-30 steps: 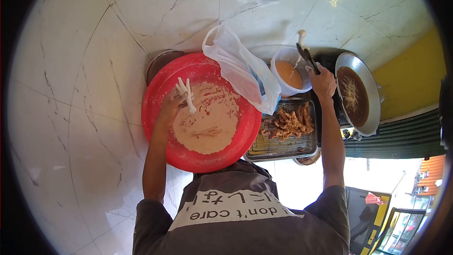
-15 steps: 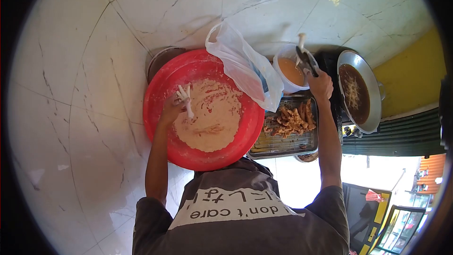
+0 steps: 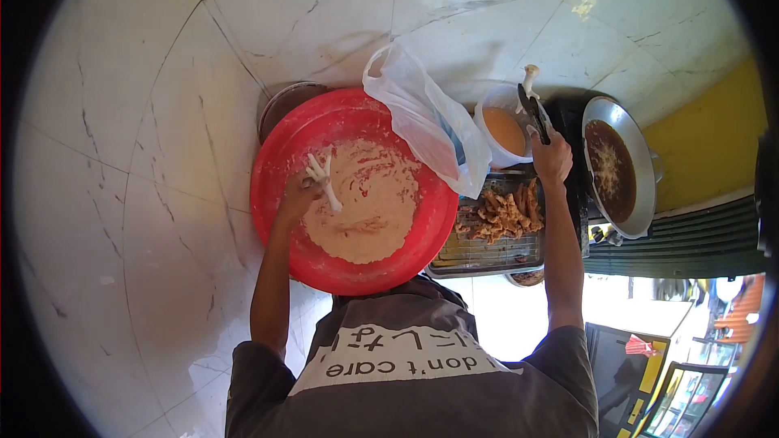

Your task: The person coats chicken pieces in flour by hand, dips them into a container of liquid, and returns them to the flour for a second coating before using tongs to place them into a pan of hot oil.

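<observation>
Over a red basin (image 3: 436, 231) of flour (image 3: 361, 227), my left hand (image 3: 300, 197) holds a flour-coated chicken foot (image 3: 328, 185), toes pointing up and away. My right hand (image 3: 553, 160) grips black tongs (image 3: 534, 115) at the right edge of a white tub (image 3: 492, 143) of orange-brown liquid (image 3: 505, 130). A pale, coated piece (image 3: 529, 79) is at the tips of the tongs, above the tub's rim. Part of the tub is hidden behind the tongs and hand.
A plastic bag (image 3: 414, 105) lies over the basin's right rim. Fried pieces (image 3: 507, 215) sit on a rack tray (image 3: 487, 259) beside my right forearm. At the right stands a pan (image 3: 647, 186) of dark oil with pale food in it. A tiled wall (image 3: 324, 16) rises behind.
The tongs and the pale piece have shifted slightly right, towards the pan. My left hand has tilted the chicken foot a little, still over the flour. The view has shifted slightly.
</observation>
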The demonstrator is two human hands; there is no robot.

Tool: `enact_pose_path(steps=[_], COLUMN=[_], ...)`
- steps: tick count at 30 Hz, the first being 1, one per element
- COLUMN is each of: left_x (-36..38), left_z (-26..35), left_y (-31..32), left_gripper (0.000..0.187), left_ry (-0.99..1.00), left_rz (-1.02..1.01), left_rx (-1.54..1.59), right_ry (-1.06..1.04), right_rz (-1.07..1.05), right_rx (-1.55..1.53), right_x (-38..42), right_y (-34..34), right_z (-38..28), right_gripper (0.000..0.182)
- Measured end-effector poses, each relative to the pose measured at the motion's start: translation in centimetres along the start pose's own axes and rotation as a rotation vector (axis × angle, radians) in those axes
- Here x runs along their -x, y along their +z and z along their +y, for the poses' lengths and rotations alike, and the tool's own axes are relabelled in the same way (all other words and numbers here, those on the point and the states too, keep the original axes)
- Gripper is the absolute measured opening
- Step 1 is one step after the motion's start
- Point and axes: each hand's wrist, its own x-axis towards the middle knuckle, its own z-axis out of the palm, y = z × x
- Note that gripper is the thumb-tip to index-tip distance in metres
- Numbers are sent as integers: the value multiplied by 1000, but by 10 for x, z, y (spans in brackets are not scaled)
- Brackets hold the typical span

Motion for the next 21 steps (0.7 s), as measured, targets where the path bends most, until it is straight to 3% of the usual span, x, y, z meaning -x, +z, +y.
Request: enact_pose_path(steps=[2, 3, 4, 6, 11, 13, 16, 19, 21], left_x=[-6, -6, -7, -11, -9, -5, -2, -2, -4], left_z=[-14, -20, -25, -29, -35, -34, -35, -47, -48], left_y=[-4, -4, -5, -4, -9, -8, -9, -11, -11], left_gripper=[24, 25, 25, 26, 31, 33, 36, 37, 37], left_ry=[120, 233, 232, 326, 287, 274, 278, 267, 298], left_rz=[3, 5, 4, 25, 70, 58, 68, 92, 81], left_rx=[-182, -366, -368, -291, -251, -227, -290, -313, -229], right_ry=[-27, -5, 21, 47, 54, 56, 113, 85, 107], right_rz=[18, -123, -265, -190, -46, -228, -119, -263, -218], right_rx=[-16, 129, 273, 154, -4, 182, 29, 151, 105], right_x=[-3, -5, -4, 6, 7, 8, 11, 9, 11], right_y=[0, -4, -5, -7, -4, -11, 1, -7, 0], right_z=[1, -1, -2, -5, -8, -12, -10, -13, -10], right_gripper=[47, 47, 47, 47, 46, 47, 47, 47, 47])
